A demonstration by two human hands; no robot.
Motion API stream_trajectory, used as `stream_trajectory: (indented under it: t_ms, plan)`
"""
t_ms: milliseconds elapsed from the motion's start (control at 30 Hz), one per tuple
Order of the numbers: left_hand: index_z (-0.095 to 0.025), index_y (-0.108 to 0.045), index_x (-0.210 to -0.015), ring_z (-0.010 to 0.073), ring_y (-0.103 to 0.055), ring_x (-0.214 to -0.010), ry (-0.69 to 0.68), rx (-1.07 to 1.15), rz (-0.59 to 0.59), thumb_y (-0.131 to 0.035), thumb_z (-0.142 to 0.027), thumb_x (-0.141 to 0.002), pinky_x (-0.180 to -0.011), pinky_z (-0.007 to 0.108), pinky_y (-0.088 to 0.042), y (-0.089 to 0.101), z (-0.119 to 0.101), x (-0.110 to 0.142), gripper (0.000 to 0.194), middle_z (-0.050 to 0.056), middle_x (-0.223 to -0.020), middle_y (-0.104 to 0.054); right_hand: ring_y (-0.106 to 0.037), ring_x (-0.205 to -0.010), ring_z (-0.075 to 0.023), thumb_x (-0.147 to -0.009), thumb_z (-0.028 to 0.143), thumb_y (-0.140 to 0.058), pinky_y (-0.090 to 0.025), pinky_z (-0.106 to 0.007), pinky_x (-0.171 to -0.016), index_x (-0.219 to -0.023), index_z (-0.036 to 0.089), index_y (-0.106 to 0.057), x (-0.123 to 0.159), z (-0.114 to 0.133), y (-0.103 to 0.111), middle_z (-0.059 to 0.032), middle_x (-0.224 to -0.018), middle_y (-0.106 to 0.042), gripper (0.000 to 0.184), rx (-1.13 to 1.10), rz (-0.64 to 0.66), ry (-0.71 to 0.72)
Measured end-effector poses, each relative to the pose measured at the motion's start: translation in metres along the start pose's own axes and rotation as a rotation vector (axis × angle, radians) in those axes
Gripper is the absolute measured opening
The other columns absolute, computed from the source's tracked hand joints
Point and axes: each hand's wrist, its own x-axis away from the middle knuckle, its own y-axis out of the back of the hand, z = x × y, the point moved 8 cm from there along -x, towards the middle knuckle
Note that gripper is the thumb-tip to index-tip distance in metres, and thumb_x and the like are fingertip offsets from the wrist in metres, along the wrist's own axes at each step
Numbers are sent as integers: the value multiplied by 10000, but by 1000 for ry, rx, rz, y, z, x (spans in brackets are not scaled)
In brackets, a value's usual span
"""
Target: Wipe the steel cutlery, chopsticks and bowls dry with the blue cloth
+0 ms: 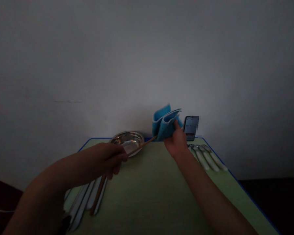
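My left hand is closed on the near end of a thin brown chopstick, which points up and to the right. My right hand grips a folded blue cloth with white edging. The chopstick's far end meets the bottom of the cloth; whether it goes inside the folds is hidden. Behind my left hand, a shiny metal bowl stands at the back of the table. Under my left forearm lie several long silver pieces of cutlery and a brown stick, partly covered by the arm.
Several spoons or forks with pale handles lie at the table's right edge. A phone leans upright near the back right corner. The light green table has a blue edge and stands against a grey wall.
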Motion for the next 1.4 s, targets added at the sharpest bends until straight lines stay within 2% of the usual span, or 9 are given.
stream_trajectory:
  t_ms: [133,233,433,733,867,1033,1133,1233,1400]
  plan:
    - [-195,-621,-875,150,-619,-693,-41,6,16,-415,-307,-858,-630,250,-474,1,0,5,236,20,-804,-676,-641,-711,-99,-880,263,-428,-517,-266,-773,-733,230,-616,-7,10,3,54,-681,-695,241,-24,27,56]
    - [-224,-609,-1023,156,-633,-759,-106,53,29,-403,-269,-858,-682,257,-486,-1,-10,11,268,24,-893,-691,-634,-759,-106,-866,285,-432,-504,-265,-788,-722,234,-612,-15,21,4,50,-713,-691,236,-12,97,112]
    - [-236,-655,-873,142,-639,-751,-208,-32,21,-423,-299,-882,-690,231,-467,0,-37,19,241,-12,-801,-699,-600,-709,-109,-829,304,-483,-493,-263,-764,-685,243,-577,-19,32,-6,69,-646,-629,183,60,257,174]
    - [-190,-609,-726,121,-588,-563,-220,-229,-226,-413,-380,-882,-547,224,-406,18,-62,6,314,-11,-642,-652,-559,-645,-115,-827,282,-495,-492,-252,-697,-727,237,-573,14,-18,-21,62,-643,-616,134,35,271,-99]
    - [-186,-604,-739,119,-559,-534,-247,-320,-322,-392,-396,-890,-531,225,-375,18,-76,-1,334,-2,-619,-638,-540,-612,-121,-822,310,-497,-492,-253,-679,-646,230,-525,32,-21,-32,54,-590,-577,196,51,341,-140]
    - [-195,-610,-785,127,-571,-555,-258,-364,-345,-400,-404,-893,-536,226,-363,15,-76,-8,315,-4,-633,-645,-463,-470,-112,-858,405,-406,-478,-242,-558,-539,229,-420,50,-15,-37,48,-467,-475,365,-23,311,-193]
    - [-197,-603,-802,130,-573,-566,-252,-369,-347,-408,-405,-889,-539,227,-360,15,-74,-9,298,-5,-647,-645,-542,-575,-126,-863,452,-365,-505,-274,-659,-613,230,-500,54,-11,-45,33,-563,-565,361,-16,387,-176]
    - [-194,-589,-797,127,-561,-554,-253,-373,-352,-419,-415,-883,-531,226,-354,15,-74,-9,292,-5,-646,-637,-595,-702,-143,-860,336,-376,-502,-314,-788,-670,229,-557,54,-17,-49,21,-653,-630,283,-6,443,-215]
    - [-183,-579,-771,119,-547,-540,-235,-351,-356,-419,-424,-880,-514,223,-352,16,-71,-9,309,1,-645,-632,-619,-717,-124,-841,122,-372,-487,-294,-872,-699,215,-586,47,-28,-45,28,-639,-656,273,-52,339,-265]
